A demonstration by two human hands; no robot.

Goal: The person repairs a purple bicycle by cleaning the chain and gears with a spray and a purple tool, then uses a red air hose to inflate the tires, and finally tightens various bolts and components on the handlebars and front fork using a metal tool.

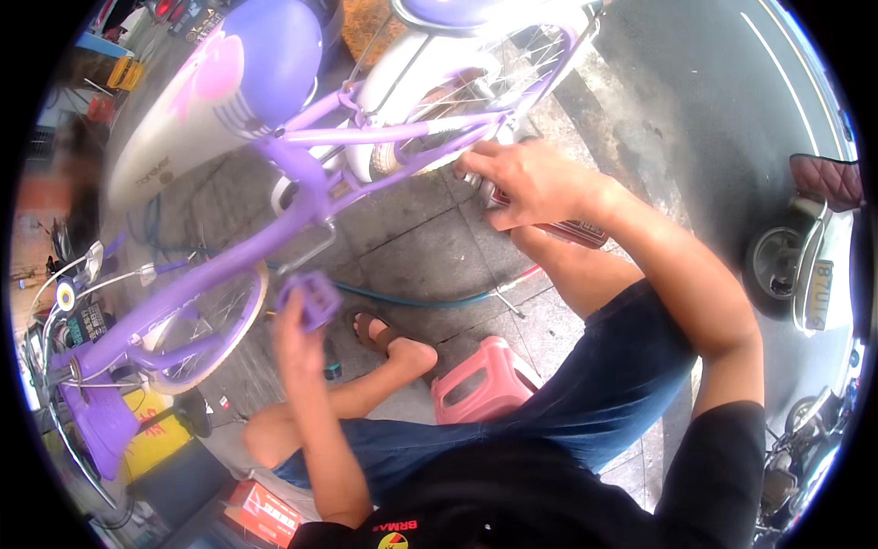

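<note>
A purple bicycle (302, 165) stands across the left and top of the view, its saddle (215, 114) white and purple with a pink bow. My left hand (299, 343), a little blurred, has its fingers closed round a purple pedal (320, 302) near the end of the metal crank (315, 245). Beside the rear wheel (485, 87), my right hand (540, 178) is wrapped round a red and silver object (576, 233) with a printed side. My palm and fingers cover most of it, so I cannot make out its kind.
A pink plastic stool (485, 380) stands between my legs. A blue hose (412, 298) crosses the paving below the frame. The front wheel (210, 334) and a purple basket (96, 421) are at left, an orange-red box (262, 514) lower left. A parked scooter (814, 265) stands at right by the road.
</note>
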